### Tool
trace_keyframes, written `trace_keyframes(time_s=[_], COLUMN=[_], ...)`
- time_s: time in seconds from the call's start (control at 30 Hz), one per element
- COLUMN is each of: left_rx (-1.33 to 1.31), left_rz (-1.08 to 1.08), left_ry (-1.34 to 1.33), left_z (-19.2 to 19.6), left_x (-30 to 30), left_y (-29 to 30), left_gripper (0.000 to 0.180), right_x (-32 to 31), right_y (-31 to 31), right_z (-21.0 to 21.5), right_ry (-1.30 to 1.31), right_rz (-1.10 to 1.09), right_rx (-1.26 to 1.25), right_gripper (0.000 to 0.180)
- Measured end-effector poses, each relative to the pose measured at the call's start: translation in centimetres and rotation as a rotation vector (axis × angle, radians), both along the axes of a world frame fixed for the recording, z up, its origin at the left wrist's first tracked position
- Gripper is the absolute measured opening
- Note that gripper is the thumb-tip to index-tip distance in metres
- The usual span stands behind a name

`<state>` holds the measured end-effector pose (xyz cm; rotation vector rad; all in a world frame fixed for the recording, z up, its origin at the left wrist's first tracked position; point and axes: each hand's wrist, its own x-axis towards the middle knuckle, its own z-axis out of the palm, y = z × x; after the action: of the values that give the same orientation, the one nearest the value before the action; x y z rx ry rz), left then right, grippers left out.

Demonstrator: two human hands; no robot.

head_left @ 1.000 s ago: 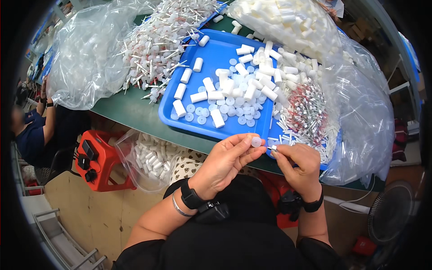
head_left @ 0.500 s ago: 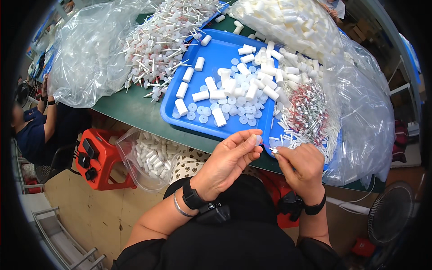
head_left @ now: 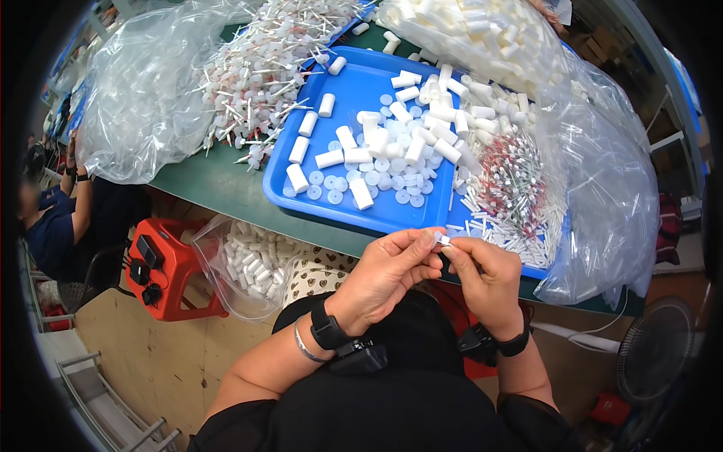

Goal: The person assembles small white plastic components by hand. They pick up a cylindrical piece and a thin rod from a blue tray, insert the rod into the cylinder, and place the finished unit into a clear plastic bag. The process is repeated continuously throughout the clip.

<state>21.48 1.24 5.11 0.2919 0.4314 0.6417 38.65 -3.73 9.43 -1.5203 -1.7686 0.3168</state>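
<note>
Both hands meet at the near rim of the tray, each clamped on a small part.
The left hand (head_left: 388, 275) pinches a small translucent white plastic disc (head_left: 437, 236) between thumb and forefinger; the right hand (head_left: 488, 280) has thumb and forefinger closed on a small white piece (head_left: 446, 242) just beside it. Whether the two parts are joined cannot be told. Both sit close to the near right corner of a blue rectangular plastic tray (head_left: 357, 80), whose floor shows along its left and far sides, inside the rim. A strip of green tabletop (head_left: 226, 186) extends left of the near rim. To the right, a heap of thin white and red sticks (head_left: 512, 181) and a crumpled clear plastic bag (head_left: 602, 203) bound the working room.
</note>
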Motion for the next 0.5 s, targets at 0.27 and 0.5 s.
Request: trace_keyframes(time_s=[0.27,0.5], left_rx=[0.023,0.080], left_rz=[0.050,0.211], left_ry=[0.093,0.143], left_z=[-0.3,0.2], left_x=[0.6,0.0], left_y=[0.1,0.5], left_gripper=[0.033,0.029], right_x=[0.1,4.2], right_y=[0.2,4.2], right_z=[0.0,-0.8], right_ry=[0.010,-0.383], right_rz=[0.011,-0.038], right_rx=[-0.085,-0.040], right_gripper=[0.007,0.009])
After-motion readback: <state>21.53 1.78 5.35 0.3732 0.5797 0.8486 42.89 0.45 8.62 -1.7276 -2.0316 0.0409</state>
